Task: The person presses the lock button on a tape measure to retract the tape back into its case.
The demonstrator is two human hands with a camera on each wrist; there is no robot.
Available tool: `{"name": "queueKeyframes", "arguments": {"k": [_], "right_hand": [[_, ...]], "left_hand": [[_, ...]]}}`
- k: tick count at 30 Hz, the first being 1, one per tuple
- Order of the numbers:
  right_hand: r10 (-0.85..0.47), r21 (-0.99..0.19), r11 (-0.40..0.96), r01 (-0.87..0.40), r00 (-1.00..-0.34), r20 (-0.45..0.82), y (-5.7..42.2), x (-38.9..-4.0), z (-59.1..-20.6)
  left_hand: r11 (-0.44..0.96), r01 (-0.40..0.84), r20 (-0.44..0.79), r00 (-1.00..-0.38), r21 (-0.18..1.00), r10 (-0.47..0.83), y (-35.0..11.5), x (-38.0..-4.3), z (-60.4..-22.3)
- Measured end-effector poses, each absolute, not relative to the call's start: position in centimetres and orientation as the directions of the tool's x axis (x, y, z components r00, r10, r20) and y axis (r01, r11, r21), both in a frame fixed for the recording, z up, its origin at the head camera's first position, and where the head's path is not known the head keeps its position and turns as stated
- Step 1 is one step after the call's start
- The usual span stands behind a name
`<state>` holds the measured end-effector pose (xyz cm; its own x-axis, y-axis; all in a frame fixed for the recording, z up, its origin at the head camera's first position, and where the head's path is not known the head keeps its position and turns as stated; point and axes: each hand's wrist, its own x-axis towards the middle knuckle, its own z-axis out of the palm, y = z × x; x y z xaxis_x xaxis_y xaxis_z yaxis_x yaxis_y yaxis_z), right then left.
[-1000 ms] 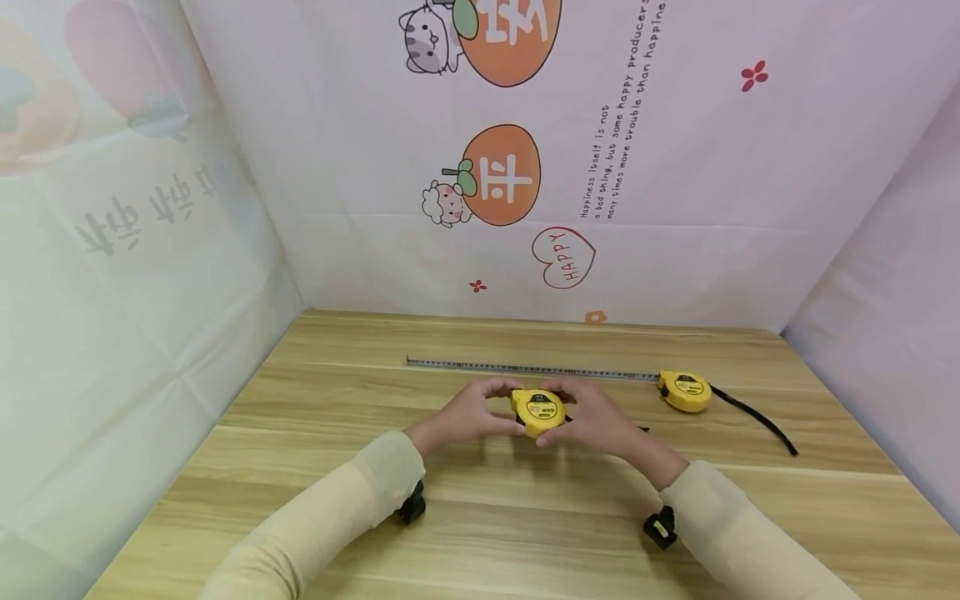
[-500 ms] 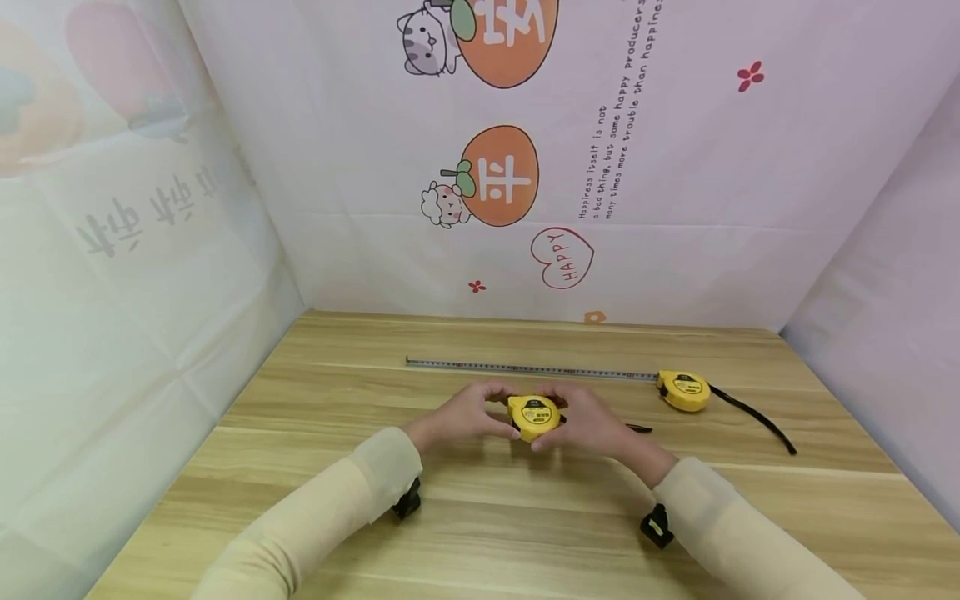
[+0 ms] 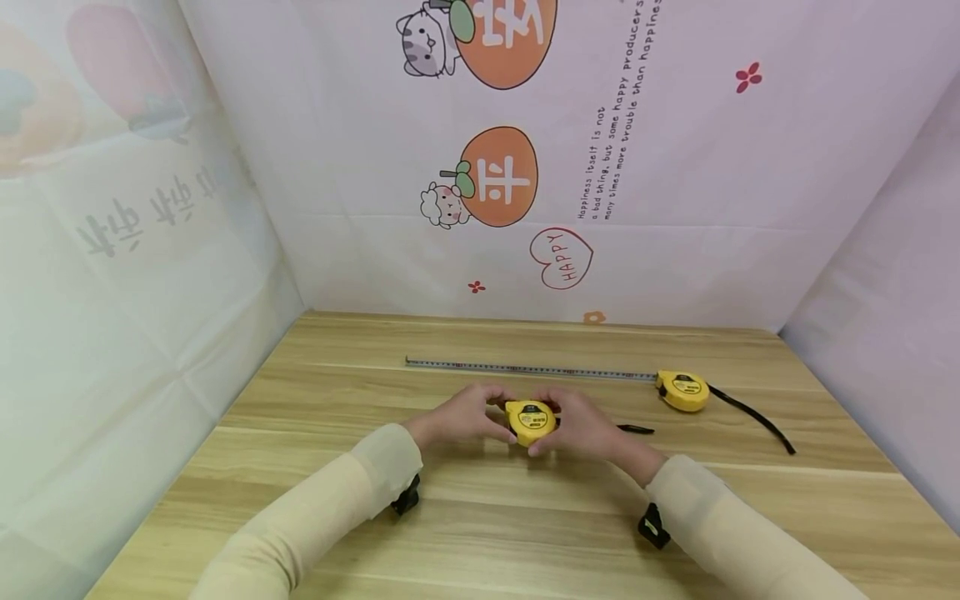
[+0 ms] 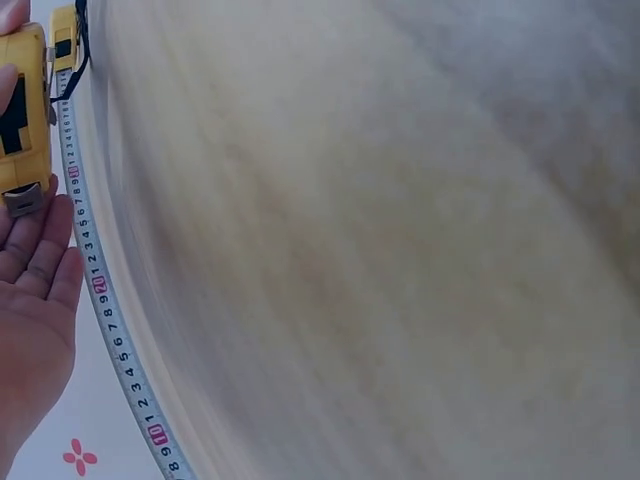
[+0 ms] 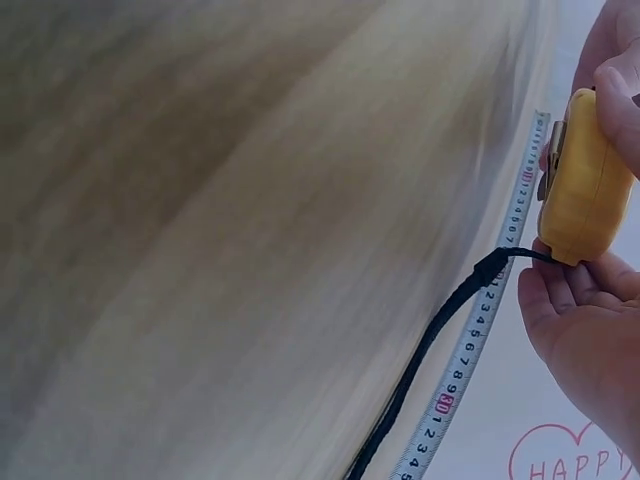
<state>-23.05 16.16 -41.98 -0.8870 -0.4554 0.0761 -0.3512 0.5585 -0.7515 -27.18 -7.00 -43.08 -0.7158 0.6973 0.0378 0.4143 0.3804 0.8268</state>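
A yellow tape measure [image 3: 531, 422] is held between my two hands over the middle of the table. My left hand [image 3: 467, 416] grips its left side, thumb near the lower edge. On the right side, my right hand [image 3: 583, 425] pinches the case. The left wrist view shows the metal hook [image 4: 24, 198] at the case mouth, close to my left fingers. From the other end runs a black strap [image 5: 430, 330], seen in the right wrist view. Behind the hands lies a second yellow tape measure [image 3: 683, 392], its blade [image 3: 525, 368] drawn out leftward.
The second tape measure's black strap [image 3: 753, 418] trails toward the right front. A wood-grain table [image 3: 480, 533] lies under everything. Printed white cloth [image 3: 360, 167] hangs behind it and on both sides.
Both hands have shifted slightly left and toward me with the held tape measure. The second tape measure lies where it was.
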Motion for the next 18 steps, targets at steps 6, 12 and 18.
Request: {"name": "queueKeyframes", "arguments": {"k": [6, 12, 18], "right_hand": [[-0.437, -0.743, 0.582, -0.329, -0.898, 0.055, 15.91, -23.07, -42.3], [-0.43, -0.741, 0.595, -0.312, -0.902, 0.034, 15.72, -23.22, -42.74], [-0.44, -0.74, 0.589, -0.326, -0.897, 0.045, 15.6, -23.29, -42.93]], "left_hand": [[0.401, 0.432, 0.021, -0.701, 0.808, 0.713, -6.87, -27.58, -43.38], [0.422, 0.423, -0.009, -0.698, 0.802, 0.716, -6.79, -27.5, -43.25], [0.43, 0.433, -0.01, -0.696, 0.793, 0.718, -6.81, -27.66, -43.47]]}}
